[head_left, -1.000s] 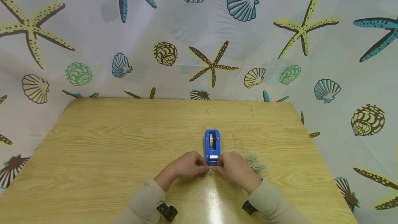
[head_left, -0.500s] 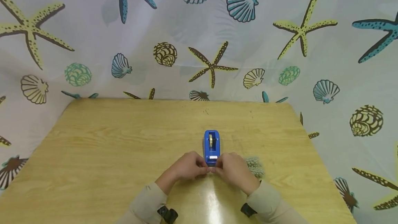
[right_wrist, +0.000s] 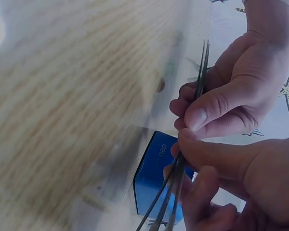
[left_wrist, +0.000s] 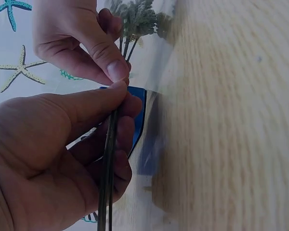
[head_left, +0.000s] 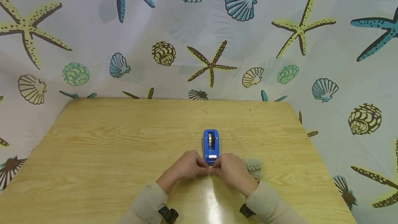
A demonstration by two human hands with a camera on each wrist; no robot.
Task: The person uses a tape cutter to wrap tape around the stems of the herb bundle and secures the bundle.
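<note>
Both hands meet just in front of a blue tape dispenser [head_left: 211, 146], their fingertips close together. My left hand [head_left: 190, 165] pinches a bunch of thin dark stems [left_wrist: 108, 159] that run down across its fingers in the left wrist view. From the other side, my right hand [head_left: 233, 172] pinches the same stems right beside the left thumb. Pale grey-green flower heads [left_wrist: 139, 19] top the stems and stick out past the right hand in the head view. In the right wrist view the stems [right_wrist: 164, 199] fan apart below the fingers. The pinched spot is covered by thumbs and fingertips.
A wood-grain table [head_left: 109, 141] lies under the hands. Behind it and along its sides hangs a pale cloth [head_left: 140, 37] printed with starfish and shells. A roll of tape [head_left: 210, 140] sits in the dispenser, directly beyond the fingertips.
The flower heads have shifted from spread apart to a closer bunch beside the right hand. Both hands stay nearly in place, with small finger movements at the stems. The dispenser has not moved.
</note>
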